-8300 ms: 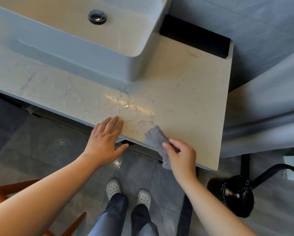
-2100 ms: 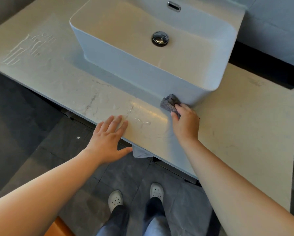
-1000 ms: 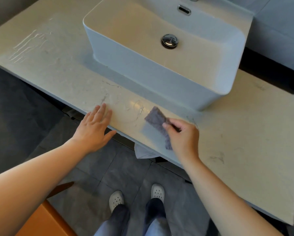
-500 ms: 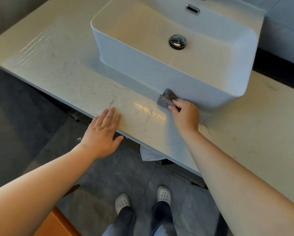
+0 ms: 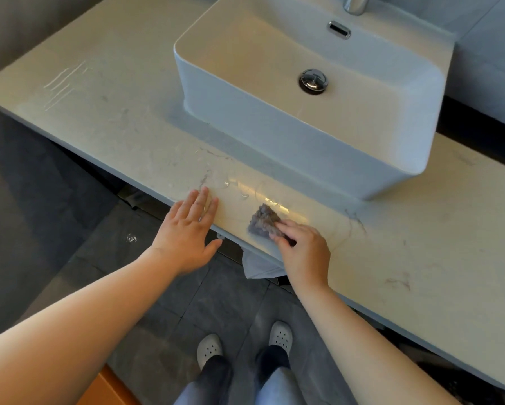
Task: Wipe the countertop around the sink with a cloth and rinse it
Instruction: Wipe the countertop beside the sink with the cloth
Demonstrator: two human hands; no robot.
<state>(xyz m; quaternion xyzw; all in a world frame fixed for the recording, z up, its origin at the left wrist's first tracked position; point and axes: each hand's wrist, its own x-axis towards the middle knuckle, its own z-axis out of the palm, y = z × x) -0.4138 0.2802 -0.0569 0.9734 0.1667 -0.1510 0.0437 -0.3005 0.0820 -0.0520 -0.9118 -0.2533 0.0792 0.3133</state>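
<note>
R hand (image 5: 303, 252) grips the grey cloth (image 5: 263, 222), fingers (image 5: 283, 229) curled over its near end, pressing it flat on the worktop (image 5: 113, 118) just inside the front edge. The cloth's far corner points twd the sink (image 5: 274, 135) but sits apart from its front wall. This front strip, btwn worktop edge and sink wall, is narrow. L hand (image 5: 187, 238) lies flat at the same edge, just left of the cloth and not touching it: fingers (image 5: 200, 203) straight on the stone, holding nothing, palm and thumb hanging off over the floor (image 5: 70, 229). Wet streaks (image 5: 245, 188) shine btwn the hands and up twd the sink. Left of the sink the worktop runs broad to its far-left corner, w/ pale scrape marks (image 5: 61, 86) there. To the right it widens again past the sink's rounded corner, w/ faint veining. A white rag or paper (image 5: 260, 266), can't tell which, hangs below the front edge under the R hand. Shoes (image 5: 209, 349) stand on grey tile close to the edge, and an orange object (image 5: 111, 387) shows bottom left.
</note>
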